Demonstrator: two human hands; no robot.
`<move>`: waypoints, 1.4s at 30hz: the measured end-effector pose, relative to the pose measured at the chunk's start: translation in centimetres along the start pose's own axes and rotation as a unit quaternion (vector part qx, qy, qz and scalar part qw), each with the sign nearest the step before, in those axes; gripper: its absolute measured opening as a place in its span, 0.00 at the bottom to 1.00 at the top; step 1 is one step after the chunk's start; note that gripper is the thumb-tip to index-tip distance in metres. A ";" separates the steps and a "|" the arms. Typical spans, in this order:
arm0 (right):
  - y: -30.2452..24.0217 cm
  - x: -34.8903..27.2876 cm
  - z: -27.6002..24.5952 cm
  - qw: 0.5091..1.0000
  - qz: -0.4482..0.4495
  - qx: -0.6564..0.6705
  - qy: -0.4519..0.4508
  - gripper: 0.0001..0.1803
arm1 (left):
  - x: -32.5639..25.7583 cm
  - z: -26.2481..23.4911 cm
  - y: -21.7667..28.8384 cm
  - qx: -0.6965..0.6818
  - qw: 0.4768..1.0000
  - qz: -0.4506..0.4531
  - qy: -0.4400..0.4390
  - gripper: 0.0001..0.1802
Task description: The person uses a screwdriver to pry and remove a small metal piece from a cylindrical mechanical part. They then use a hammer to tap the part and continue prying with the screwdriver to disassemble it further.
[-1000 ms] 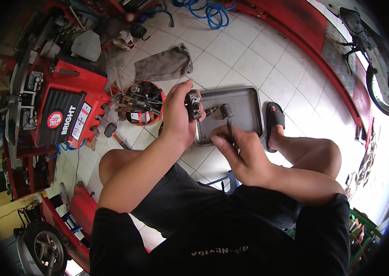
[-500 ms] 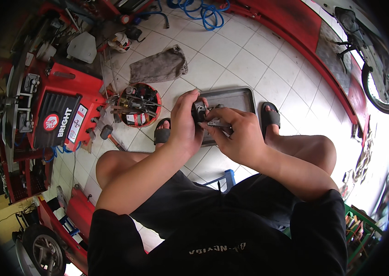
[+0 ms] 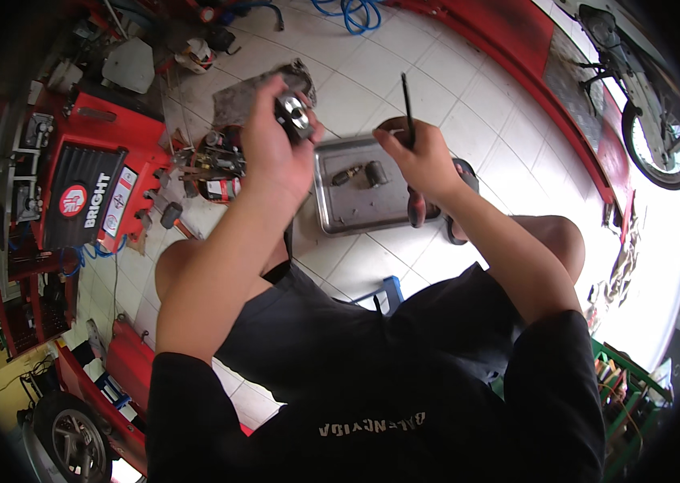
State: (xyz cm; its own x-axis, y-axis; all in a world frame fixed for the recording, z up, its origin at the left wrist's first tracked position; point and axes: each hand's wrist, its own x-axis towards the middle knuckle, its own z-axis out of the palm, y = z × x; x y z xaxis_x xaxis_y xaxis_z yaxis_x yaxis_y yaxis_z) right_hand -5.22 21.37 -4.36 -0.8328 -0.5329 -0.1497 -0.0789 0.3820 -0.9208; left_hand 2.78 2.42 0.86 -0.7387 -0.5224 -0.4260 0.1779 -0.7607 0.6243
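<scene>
Raised at the left, my left hand (image 3: pixel 272 153) is wrapped round a dark metal part (image 3: pixel 295 117) with a shiny round bore facing up. My right hand (image 3: pixel 420 157) grips a screwdriver, its black shaft (image 3: pixel 407 101) pointing away and its red and black handle (image 3: pixel 416 208) hanging below the palm. Under and between the hands lies a shallow metal tray (image 3: pixel 322 211). In it are a dark cylindrical part (image 3: pixel 375 174), a small elongated metal piece (image 3: pixel 346 175) and several tiny pieces of hardware. The tool tip and the held part are well apart.
To the left stand a red machine (image 3: pixel 103 173), a round container of tools (image 3: pixel 223 165) and a hammer (image 3: pixel 173 216). A grey rag (image 3: pixel 235 101) lies on the tiles behind my left hand. A red platform edge (image 3: pixel 509 68) and a motorcycle wheel (image 3: pixel 654 149) are at the right.
My hands have separated. The left has lifted the metal part up and left; the right has left it and now holds the screwdriver. The tray's contents show more fully.
</scene>
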 end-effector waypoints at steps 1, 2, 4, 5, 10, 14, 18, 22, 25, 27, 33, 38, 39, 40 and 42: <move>2.9 1.1 0.7 0.999 0.035 0.006 0.015 0.18 | 0.1 0.1 0.5 -0.009 1.000 0.015 -0.001 0.11; 6.5 2.2 1.3 0.996 0.083 0.022 0.003 0.17 | 0.3 0.1 0.9 -0.011 1.000 0.020 -0.002 0.11; 13.2 3.3 2.4 0.977 0.205 0.052 -0.027 0.16 | 0.3 0.0 1.6 -0.022 0.999 0.022 -0.014 0.12; 15.7 3.5 3.0 0.957 0.279 0.065 -0.044 0.16 | 0.2 0.0 2.0 -0.029 0.999 0.018 -0.025 0.12; 28.0 0.6 8.2 0.908 0.412 0.059 0.034 0.21 | 0.2 -0.1 3.0 -0.029 0.999 -0.011 -0.042 0.11; 30.7 -1.9 12.3 0.871 0.476 0.105 0.064 0.16 | -0.3 -0.5 3.8 -0.050 0.998 -0.001 -0.033 0.12; 31.8 -2.5 13.7 0.847 0.498 0.173 0.060 0.17 | -0.6 -1.3 4.7 -0.053 0.997 0.004 -0.056 0.14; 31.8 -1.8 14.3 0.841 0.513 0.141 0.100 0.19 | -0.6 -1.8 5.4 -0.053 0.997 -0.003 -0.057 0.15; 32.6 -1.2 13.8 0.832 0.520 0.158 0.111 0.20 | 0.0 -2.1 5.7 -0.051 0.997 -0.018 -0.051 0.12; 33.6 -1.1 13.4 0.822 0.523 0.198 0.110 0.21 | 0.1 -2.2 5.5 -0.051 0.997 -0.026 -0.051 0.12; 34.6 -2.3 12.2 0.814 0.528 0.152 0.191 0.23 | 0.2 -2.1 4.7 -0.037 0.998 -0.036 -0.034 0.13; 34.5 -1.5 9.1 0.796 0.544 0.228 0.134 0.11 | 0.6 -1.2 4.2 -0.038 0.998 -0.026 -0.041 0.14; 34.0 -0.9 8.7 0.801 0.537 0.234 0.120 0.11 | 0.7 -1.1 4.1 -0.042 0.998 -0.024 -0.038 0.14; 33.1 -0.2 8.3 0.807 0.529 0.241 0.104 0.11 | 0.7 -1.0 4.1 -0.045 0.998 -0.019 -0.034 0.14; 32.2 1.0 6.5 0.818 0.502 0.273 0.056 0.11 | 0.6 -0.6 3.8 -0.048 0.998 -0.018 -0.040 0.14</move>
State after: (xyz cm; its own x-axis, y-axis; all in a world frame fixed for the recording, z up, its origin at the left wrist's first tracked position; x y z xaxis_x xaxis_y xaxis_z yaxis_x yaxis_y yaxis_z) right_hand -5.03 28.21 -36.52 -0.3741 -0.0729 -0.9245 0.9079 0.1743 -0.3812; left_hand 3.42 -1.00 2.64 -0.7942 -0.4644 -0.3919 0.2084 -0.8140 0.5422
